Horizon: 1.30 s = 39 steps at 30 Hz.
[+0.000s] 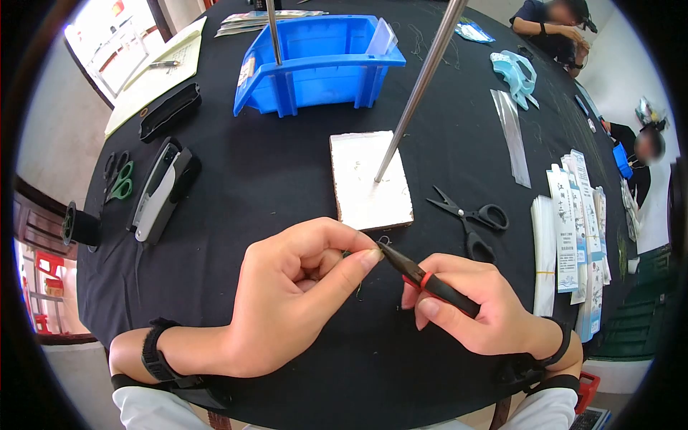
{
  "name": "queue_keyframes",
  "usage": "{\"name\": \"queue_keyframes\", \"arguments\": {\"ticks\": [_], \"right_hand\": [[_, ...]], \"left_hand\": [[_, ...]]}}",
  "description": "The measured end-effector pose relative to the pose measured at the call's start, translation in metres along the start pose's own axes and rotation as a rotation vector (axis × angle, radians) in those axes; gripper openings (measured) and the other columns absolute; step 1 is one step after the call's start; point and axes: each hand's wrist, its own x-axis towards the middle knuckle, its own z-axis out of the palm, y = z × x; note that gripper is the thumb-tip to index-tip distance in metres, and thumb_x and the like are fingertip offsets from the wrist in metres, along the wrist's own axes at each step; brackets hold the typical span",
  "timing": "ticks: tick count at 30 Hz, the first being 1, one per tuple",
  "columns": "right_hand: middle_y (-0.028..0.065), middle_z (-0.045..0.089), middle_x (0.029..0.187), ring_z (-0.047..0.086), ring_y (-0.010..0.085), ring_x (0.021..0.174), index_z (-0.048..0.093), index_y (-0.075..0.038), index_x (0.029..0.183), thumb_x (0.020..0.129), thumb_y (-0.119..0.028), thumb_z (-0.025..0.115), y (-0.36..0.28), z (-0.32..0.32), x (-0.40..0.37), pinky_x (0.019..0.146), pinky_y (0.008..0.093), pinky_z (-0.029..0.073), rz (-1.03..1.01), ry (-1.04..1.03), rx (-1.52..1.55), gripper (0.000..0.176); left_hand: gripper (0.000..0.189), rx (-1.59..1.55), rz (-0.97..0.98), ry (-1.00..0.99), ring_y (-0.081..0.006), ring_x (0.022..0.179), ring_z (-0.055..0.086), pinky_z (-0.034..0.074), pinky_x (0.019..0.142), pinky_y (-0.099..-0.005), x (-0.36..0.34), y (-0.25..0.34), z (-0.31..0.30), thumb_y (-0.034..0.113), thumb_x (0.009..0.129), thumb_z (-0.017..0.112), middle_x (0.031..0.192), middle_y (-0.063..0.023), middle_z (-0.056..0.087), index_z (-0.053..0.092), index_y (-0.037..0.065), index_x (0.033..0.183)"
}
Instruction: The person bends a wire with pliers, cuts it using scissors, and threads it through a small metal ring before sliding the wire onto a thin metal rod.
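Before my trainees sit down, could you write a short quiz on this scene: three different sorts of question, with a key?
1. Which hand holds the dark pointed tool?
2. True or false: the stapler lies to the right of the white block.
3. What colour is the open-topped bin? A. Red B. Blue C. Green

Key:
1. The right hand.
2. False; it lies to the left.
3. B.

pliers (428,281): black, red | bin (326,84): blue | block (362,197): white | tablecloth (265,179): black | stapler (162,196): black, grey-white
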Motion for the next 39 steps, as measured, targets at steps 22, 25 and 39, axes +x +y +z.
{"name": "queue_keyframes", "arguments": {"ticks": [22, 25, 39], "right_hand": [[0.0064, 0.056, 0.064, 0.050, 0.0129, 0.050, 0.059, 0.003, 0.074, 0.085, -0.010, 0.059, -0.002, -0.003, -0.005, 0.045, 0.0244, 0.036, 0.002, 0.021, 0.014, 0.017], [0.0058, 0.055, 0.064, 0.050, 0.0123, 0.051, 0.058, 0.002, 0.072, 0.086, -0.010, 0.057, 0.000, -0.004, -0.007, 0.047, 0.0247, 0.037, 0.014, -0.014, 0.111, 0.019], [0.0059, 0.056, 0.067, 0.052, 0.0123, 0.058, 0.058, 0.003, 0.073, 0.089, -0.010, 0.054, -0.005, -0.006, -0.008, 0.054, 0.0249, 0.040, 0.099, -0.093, 0.338, 0.020]], "left_hand": [[0.031, 0.048, 0.116, -0.051, 0.0022, 0.050, 0.038, 0.025, 0.045, -0.0150, 0.006, -0.005, -0.003, 0.002, 0.078, 0.067, 0.058, 0.0055, 0.049, 0.060, -0.001, 0.109], [0.031, 0.176, 0.190, -0.101, 0.0021, 0.048, 0.036, 0.023, 0.043, -0.0155, 0.008, -0.005, -0.008, 0.002, 0.076, 0.069, 0.056, 0.0051, 0.050, 0.062, 0.000, 0.106], [0.027, 0.480, 0.648, -0.069, -0.0016, 0.044, 0.043, 0.028, 0.040, -0.0160, 0.013, -0.009, -0.012, 0.005, 0.071, 0.074, 0.057, -0.0005, 0.055, 0.066, 0.001, 0.096]]}}
